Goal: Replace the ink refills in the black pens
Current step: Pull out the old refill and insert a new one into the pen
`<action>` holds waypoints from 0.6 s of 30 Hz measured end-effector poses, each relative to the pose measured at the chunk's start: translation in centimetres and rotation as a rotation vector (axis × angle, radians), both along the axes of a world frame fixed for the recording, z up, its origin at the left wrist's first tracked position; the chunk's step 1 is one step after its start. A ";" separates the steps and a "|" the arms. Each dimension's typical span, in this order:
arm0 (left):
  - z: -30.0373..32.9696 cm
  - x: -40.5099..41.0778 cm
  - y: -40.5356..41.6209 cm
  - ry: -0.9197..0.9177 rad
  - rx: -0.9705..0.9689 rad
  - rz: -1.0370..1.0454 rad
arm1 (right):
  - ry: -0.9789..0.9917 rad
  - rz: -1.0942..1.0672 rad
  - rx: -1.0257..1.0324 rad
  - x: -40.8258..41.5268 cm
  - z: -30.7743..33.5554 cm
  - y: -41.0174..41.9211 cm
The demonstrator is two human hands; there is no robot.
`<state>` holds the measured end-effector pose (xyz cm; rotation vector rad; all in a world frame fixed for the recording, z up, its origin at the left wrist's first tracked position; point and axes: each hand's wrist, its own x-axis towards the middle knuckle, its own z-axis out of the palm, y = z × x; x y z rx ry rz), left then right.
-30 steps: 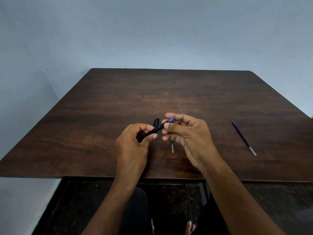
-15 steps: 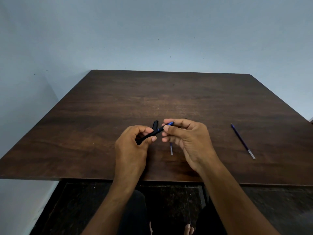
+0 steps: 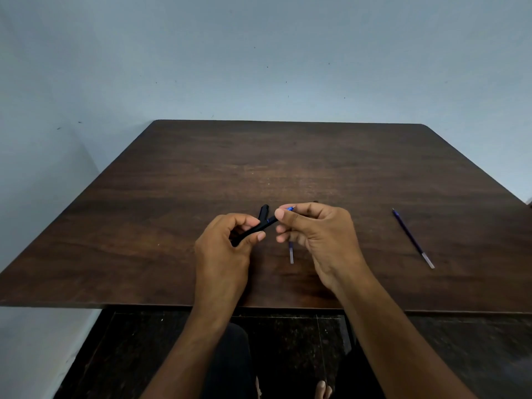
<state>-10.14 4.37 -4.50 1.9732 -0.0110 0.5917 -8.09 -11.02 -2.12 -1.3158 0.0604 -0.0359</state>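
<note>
Over the near middle of the dark brown wooden table, both hands work on one slim black plastic pen barrel. The left hand has its grip closed around the barrel's rear part, thumb on top and fingers curled beneath, so the barrel points up and to the right toward the other hand; held that way, the open end faces the hand that does the fine work. The right hand pinches the thin blue ink refill between thumb and forefinger, closed tight on it right where it leaves the barrel's mouth, its pointed tip showing just past the fingertips. Whether the refill is going in or coming out cannot be told from this view alone.

Just behind the barrel, touching or nearly touching it, a second short black piece stands out, probably another pen or a cap; its lower end is hidden by the left hand. Below the right hand's fingers another refill with a pale clear end lies on the table, partly hidden. Well to the right of the hands a long dark blue refill with a clear tail lies apart, likely set aside so used and fresh refills do not mix.
</note>
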 end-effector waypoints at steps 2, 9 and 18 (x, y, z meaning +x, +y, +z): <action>0.1 -0.1 0.0 0.000 -0.005 0.006 | 0.004 -0.019 -0.008 0.0 0.0 0.3; 0.0 0.1 0.1 0.010 -0.004 0.003 | 0.017 0.000 0.139 -0.4 0.0 0.5; 0.1 0.0 0.1 0.040 -0.044 -0.004 | 0.015 -0.071 0.044 -0.4 -0.3 0.9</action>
